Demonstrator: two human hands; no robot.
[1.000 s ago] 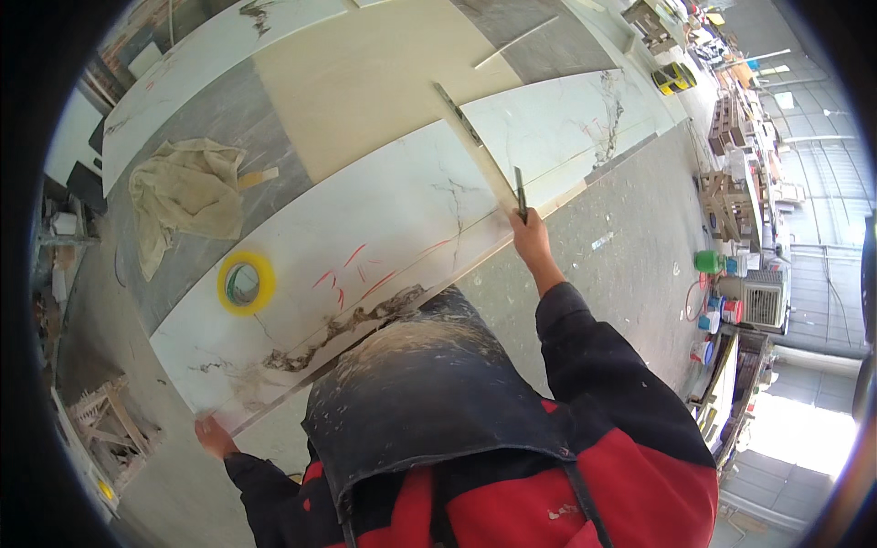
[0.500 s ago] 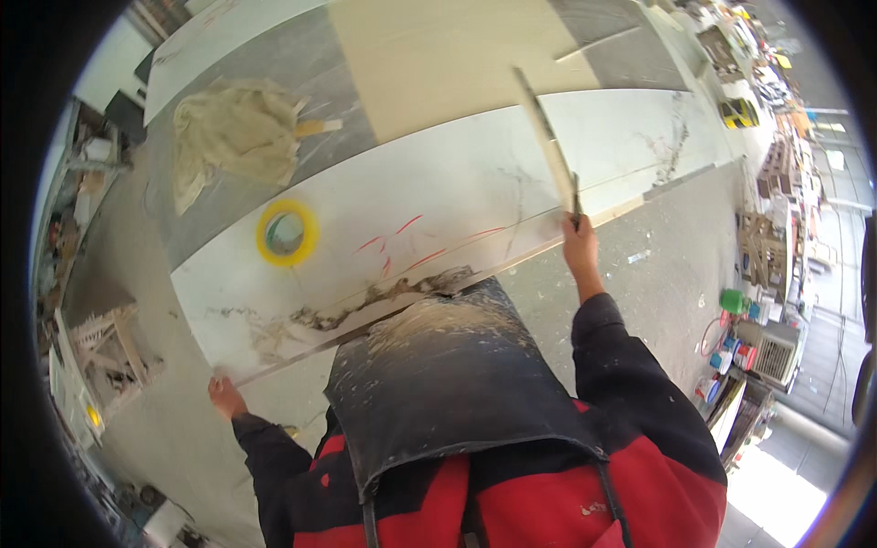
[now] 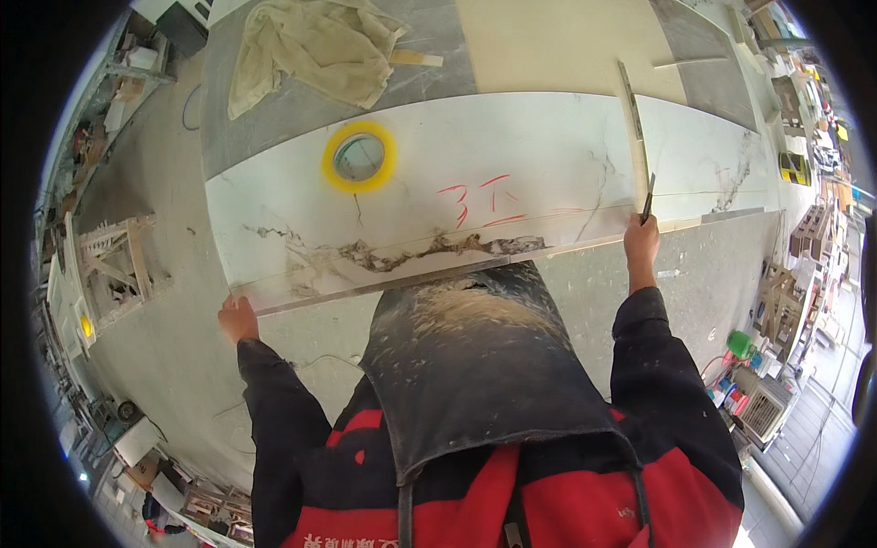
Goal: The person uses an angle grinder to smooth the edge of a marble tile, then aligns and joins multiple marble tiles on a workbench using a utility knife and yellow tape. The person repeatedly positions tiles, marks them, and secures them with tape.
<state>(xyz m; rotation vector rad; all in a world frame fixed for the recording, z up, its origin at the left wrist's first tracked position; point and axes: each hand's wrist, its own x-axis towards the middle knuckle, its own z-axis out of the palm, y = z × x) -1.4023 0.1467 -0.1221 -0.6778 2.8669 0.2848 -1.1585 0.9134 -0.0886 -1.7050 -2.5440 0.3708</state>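
A long white slab with dark marbled veins (image 3: 411, 137) lies across in front of me, red marks drawn on its face. My left hand (image 3: 239, 320) is closed around its near left corner. Beside the slab's near edge, toward the right, my right hand (image 3: 641, 239) grips a slim dark tool (image 3: 649, 199), whose exact kind I cannot make out. Just beyond that tool, a long narrow strip (image 3: 632, 105) runs away from me across the slab. A yellow roll of tape (image 3: 387, 157) rests flat on the slab's left half.
A crumpled beige cloth (image 3: 315, 50) lies on a grey slab (image 3: 429, 82) behind. Next to it is a beige board (image 3: 557, 46). My dark apron (image 3: 475, 356) meets the near edge. A wooden frame (image 3: 119, 260) stands on the floor at left; shelving and clutter line the right.
The view has turned and shifted, so the slab and tape appear farther right and the red marks look sharper. Both hands keep their places at the slab's near edge.
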